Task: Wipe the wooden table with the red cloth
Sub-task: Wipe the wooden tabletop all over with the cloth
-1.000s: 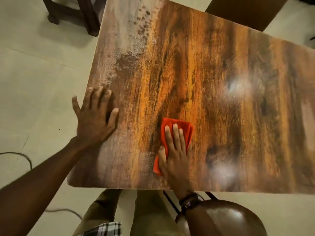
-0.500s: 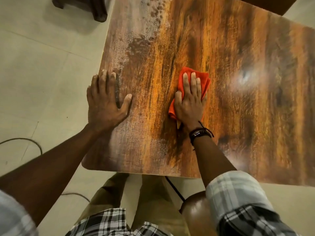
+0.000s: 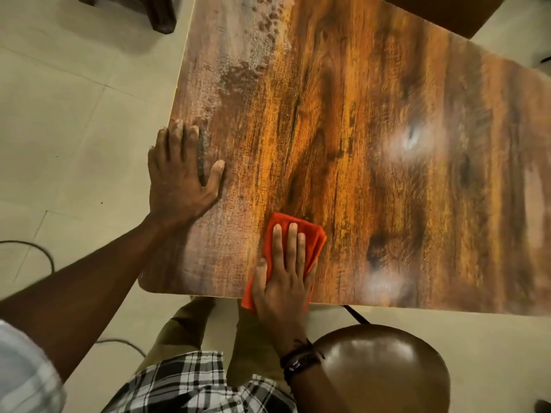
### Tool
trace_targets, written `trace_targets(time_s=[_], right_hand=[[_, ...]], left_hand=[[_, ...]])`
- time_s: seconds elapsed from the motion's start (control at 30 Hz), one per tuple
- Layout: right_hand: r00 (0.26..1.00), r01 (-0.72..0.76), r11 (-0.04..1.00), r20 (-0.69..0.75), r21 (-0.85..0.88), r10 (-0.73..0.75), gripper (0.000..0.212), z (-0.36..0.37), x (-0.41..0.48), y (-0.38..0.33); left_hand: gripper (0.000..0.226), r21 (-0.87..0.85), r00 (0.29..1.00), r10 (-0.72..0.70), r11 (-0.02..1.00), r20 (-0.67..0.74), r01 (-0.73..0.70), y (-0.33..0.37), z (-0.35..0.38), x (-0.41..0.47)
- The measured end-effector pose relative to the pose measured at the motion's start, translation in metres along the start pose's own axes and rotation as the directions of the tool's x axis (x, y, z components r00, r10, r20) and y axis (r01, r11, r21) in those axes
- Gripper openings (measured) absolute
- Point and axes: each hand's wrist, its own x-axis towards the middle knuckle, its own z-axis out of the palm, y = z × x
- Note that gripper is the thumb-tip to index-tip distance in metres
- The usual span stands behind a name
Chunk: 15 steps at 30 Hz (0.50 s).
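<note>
Wooden table (image 3: 372, 120) cut off by the top and right edges. Middle of red cloth (image 3: 310, 236) hidden under the flat right hand (image 3: 283, 281); near corner of it lost below the table edge. Dark furniture leg (image 3: 162, 13) cropped at the top. Brown stool seat (image 3: 381, 371) cropped at the bottom.

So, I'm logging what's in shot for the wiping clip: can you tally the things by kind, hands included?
Hands: 2, left hand and right hand
Red cloth: 1
Wooden table: 1
Brown stool seat: 1
Wristband: 1
Floor cable: 1
Total: 7
</note>
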Motion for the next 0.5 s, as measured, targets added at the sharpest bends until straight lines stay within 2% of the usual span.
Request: trace_targets(time_s=[0.3, 0.4, 0.5], right_hand=[[0.991, 0.033, 0.998, -0.130, -0.049, -0.039, 0.067, 0.009, 0.163, -0.048], [0.986, 0.058, 0.996, -0.150, -0.066, -0.068, 0.066, 0.011, 0.161, -0.046], [0.986, 0.112, 0.992, -0.120, -0.052, -0.118, 0.064, 0.011, 0.110, -0.042]], left_hand=[[0.073, -0.009, 1.000, -0.003, 1.000, 0.006, 0.003, -0.003, 0.003, 0.000], [0.076, -0.006, 1.000, 0.008, 1.000, 0.014, -0.008, -0.003, 0.003, -0.003], [0.077, -0.007, 1.000, 0.023, 1.000, 0.005, -0.023, -0.005, 0.003, -0.003]])
